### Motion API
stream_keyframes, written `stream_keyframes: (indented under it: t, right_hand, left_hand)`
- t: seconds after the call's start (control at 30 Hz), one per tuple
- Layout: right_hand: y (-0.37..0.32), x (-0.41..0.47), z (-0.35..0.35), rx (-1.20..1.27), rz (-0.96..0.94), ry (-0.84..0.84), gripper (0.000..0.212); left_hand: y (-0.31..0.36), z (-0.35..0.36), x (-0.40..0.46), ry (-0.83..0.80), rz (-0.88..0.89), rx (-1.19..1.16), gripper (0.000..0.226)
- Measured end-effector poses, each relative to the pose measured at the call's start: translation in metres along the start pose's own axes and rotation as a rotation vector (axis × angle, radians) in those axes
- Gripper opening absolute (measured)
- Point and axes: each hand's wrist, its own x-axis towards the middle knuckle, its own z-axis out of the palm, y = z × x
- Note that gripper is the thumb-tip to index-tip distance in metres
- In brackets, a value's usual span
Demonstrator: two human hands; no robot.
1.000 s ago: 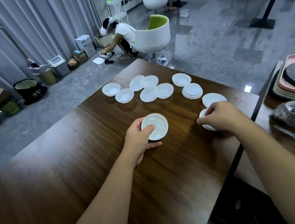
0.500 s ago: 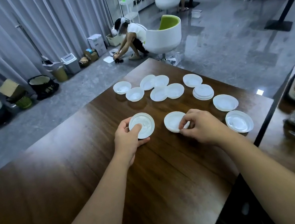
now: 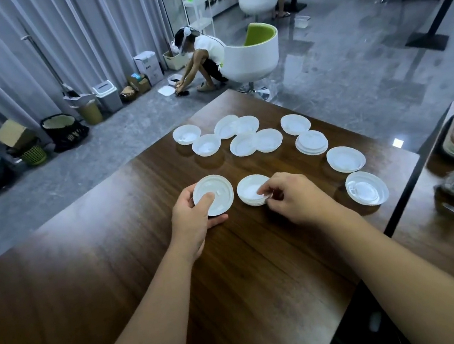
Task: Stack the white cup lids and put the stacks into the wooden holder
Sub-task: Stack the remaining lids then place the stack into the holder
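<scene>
On the dark wooden worktop (image 3: 152,269), a tilted white lid (image 3: 213,193) is held by the left hand (image 3: 194,220), thumb pressed on its face and fingers curled beneath. Just to its right, a short lid stack (image 3: 252,194) is pinched at its near edge by the right hand (image 3: 297,200). Further back, loose lids (image 3: 207,144) are spread in a cluster, some overlapping. Near the right edge, a single lid (image 3: 366,188) lies flat.
</scene>
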Motion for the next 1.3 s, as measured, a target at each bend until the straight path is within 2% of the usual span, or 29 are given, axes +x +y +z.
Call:
stream_keyframes:
  t: [0.17,0.33,0.47,0.57,0.77,0.93,1.03,1.23,1.3]
  right_hand:
    - [0.005,-0.004,-0.002,0.1,-0.009,0.061,0.016]
    - [0.006,-0.005,0.001,0.142,0.006,0.207,0.009]
    - [0.003,-0.005,0.002,0.17,-0.024,0.234,0.034]
    - [-0.001,-0.004,0.0,0.19,-0.03,0.197,0.039]
    - [-0.008,0.002,-0.008,0.235,0.005,0.207,0.059]
    - [-0.013,0.007,-0.014,0.193,0.009,0.212,0.033]
    - [-0.014,0.007,-0.015,0.284,0.049,0.249,0.022]
    - [-0.018,0.012,-0.011,0.348,0.088,0.286,0.018]
    - [-0.019,0.013,-0.009,0.36,0.079,0.29,0.017]
  left_hand:
    - [0.0,0.0,-0.002,0.009,-0.001,-0.027,0.026]
    - [0.002,0.004,-0.003,0.011,-0.008,-0.021,0.025]
    - [0.011,0.007,-0.007,-0.033,-0.062,-0.063,0.026]
    - [0.018,0.01,-0.012,-0.089,-0.107,-0.104,0.028]
    - [0.027,0.023,-0.023,-0.225,-0.083,-0.06,0.036]
    - [0.038,0.03,-0.03,-0.305,-0.077,-0.04,0.045]
    - [0.042,0.032,-0.035,-0.346,-0.106,-0.054,0.043]
    - [0.038,0.031,-0.037,-0.385,-0.128,-0.055,0.05]
    - [0.038,0.031,-0.035,-0.358,-0.099,0.001,0.044]
